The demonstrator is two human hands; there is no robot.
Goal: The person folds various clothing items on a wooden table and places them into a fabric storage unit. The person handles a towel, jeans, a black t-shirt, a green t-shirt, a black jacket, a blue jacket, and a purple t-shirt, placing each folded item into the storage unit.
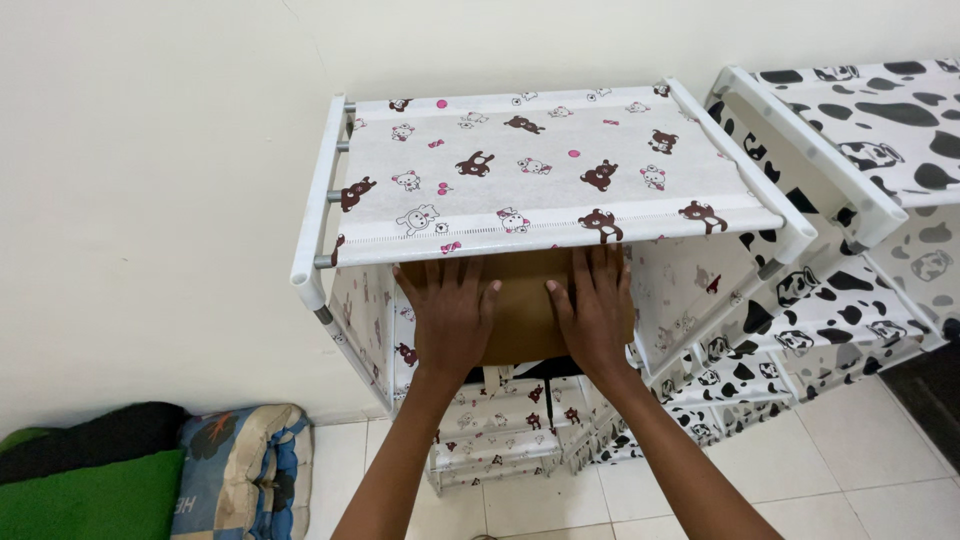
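Brown cardboard panel (525,300) lies on second shelf of bear-print fabric rack (540,170) | left hand (447,312) and right hand (592,312) flat on it, fingers spread, gripping nothing | step: pressing panel into place | next: even pressure toward the back.

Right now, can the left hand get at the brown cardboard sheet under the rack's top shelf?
Probably yes: the left hand already lies flat on the cardboard sheet, beside the right hand. The bear-print top shelf only overhangs the fingertips.
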